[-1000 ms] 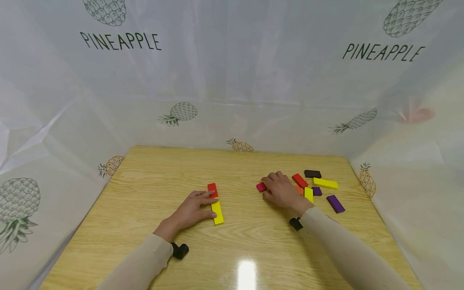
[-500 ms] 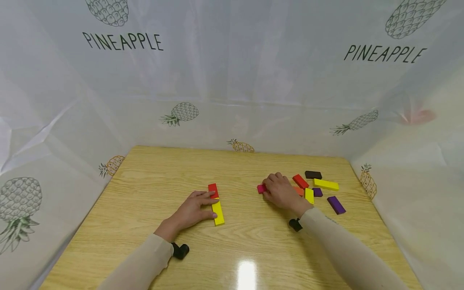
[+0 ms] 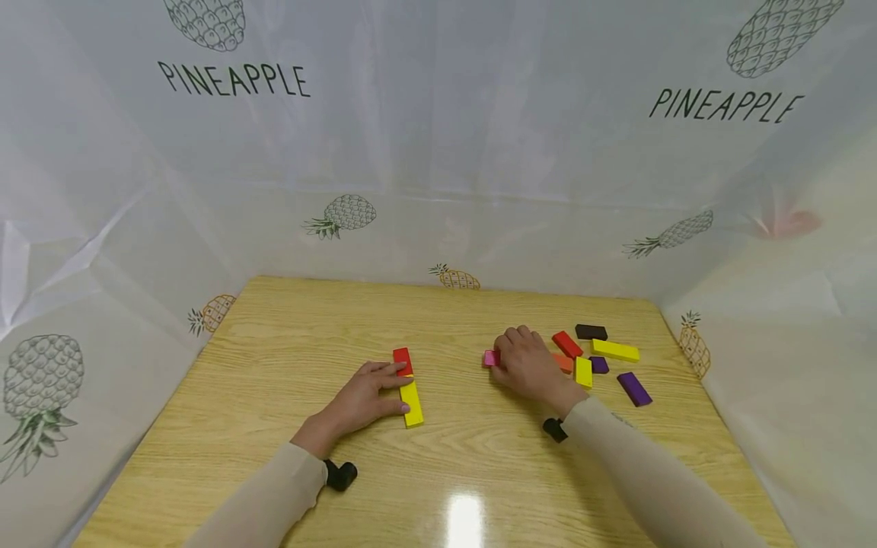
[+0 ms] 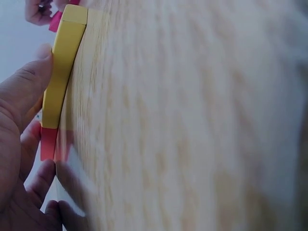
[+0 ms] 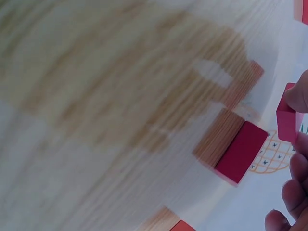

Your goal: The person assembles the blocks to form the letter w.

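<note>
My left hand (image 3: 363, 396) rests at two blocks laid end to end, a yellow block (image 3: 413, 412) and a red block (image 3: 401, 356). Its fingers lie across the seam between them, and the thumb touches the yellow one's side, as the left wrist view also shows. My right hand (image 3: 526, 364) pinches a small pink block (image 5: 287, 118) between thumb and fingertips; part of it sticks out on the hand's left in the head view. Below it, in the right wrist view, a crimson block (image 5: 242, 153) lies on the table, hidden by the hand in the head view.
Right of my right hand lie loose blocks: a red block (image 3: 567, 344), an orange block (image 3: 565, 363), a short yellow block (image 3: 583, 373), a long yellow block (image 3: 615, 350), a black block (image 3: 591, 332) and two purple ones. Pineapple-printed sheeting (image 3: 438, 152) surrounds the wooden table (image 3: 322, 312).
The pink block in my right hand has turned a little and shows a lighter face; that hand has shifted slightly left. My left hand and its two blocks stay put.
</note>
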### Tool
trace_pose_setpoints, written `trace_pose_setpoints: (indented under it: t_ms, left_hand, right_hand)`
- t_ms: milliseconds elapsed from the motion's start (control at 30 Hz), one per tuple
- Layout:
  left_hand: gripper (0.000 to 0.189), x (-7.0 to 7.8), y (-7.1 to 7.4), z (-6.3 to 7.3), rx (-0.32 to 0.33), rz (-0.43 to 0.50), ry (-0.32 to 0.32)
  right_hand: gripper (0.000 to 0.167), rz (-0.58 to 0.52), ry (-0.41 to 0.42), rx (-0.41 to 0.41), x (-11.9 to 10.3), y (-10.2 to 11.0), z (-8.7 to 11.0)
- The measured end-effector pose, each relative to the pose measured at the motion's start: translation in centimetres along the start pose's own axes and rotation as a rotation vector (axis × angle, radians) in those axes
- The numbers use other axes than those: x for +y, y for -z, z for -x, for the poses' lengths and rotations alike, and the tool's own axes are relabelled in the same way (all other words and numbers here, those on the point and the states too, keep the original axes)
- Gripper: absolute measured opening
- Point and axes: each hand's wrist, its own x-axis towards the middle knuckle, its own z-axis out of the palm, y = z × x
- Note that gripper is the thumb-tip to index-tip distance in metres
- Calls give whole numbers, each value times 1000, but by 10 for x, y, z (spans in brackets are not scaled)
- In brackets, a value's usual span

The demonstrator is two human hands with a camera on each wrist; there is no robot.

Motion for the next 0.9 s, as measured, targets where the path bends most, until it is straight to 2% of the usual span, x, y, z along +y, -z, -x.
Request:
trace_pose_setpoints:
  t_ms: [467, 900]
  left_hand:
    - [57, -3, -1, -3, -13, -39, 1]
    - [58, -2, 0, -3, -14, -24, 14]
  right_hand:
    - [25, 58, 71, 80, -22, 1, 6]
    - [21, -14, 142, 36, -63, 3, 13]
